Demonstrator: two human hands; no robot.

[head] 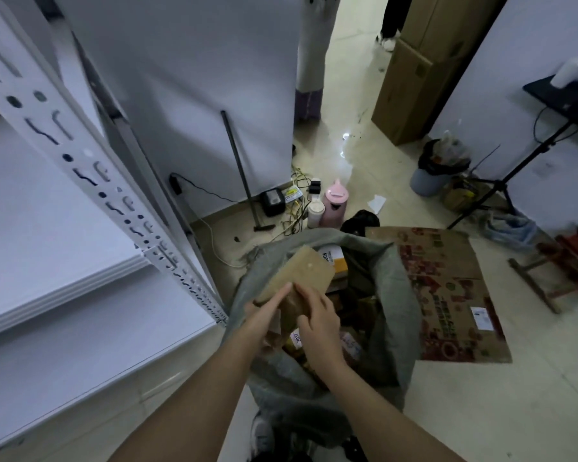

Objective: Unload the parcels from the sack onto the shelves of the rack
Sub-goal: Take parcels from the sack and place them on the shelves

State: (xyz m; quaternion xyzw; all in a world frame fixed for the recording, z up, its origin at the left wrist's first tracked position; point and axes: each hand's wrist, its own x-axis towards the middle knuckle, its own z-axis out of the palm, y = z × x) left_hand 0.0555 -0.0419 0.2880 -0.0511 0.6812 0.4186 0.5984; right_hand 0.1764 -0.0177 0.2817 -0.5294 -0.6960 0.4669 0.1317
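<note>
Two hands on one parcel, head view. The flat brown tape-wrapped cardboard parcel (301, 273) is lifted at the mouth of the grey woven sack (394, 295), tilted, far end up and away from the person. Left hand (264, 315) flat against its near left face, fingers extended along the edge. Right hand (317, 323) clasps the near end from the right, fingers curled over the top. Both hands hold the parcel; neither is wide open.

Below and beyond the right hand, more parcels remain in the sack: an orange box with a white label (332, 260) and several dark packets, hard to tell apart in the dim light. Left of the left hand stands the white metal rack (90, 181); its white shelves (64, 248) show no parcels in the part visible.

Judgement: task looks early, the step in hand being to lift clear and carry left. Do it well by raising the parcel fully above the sack rim before swinging, so the cloth does not snag. Keep both hands on it, clear the slotted upright post, and lay it flat towards the back of the shelf to leave room.
</note>
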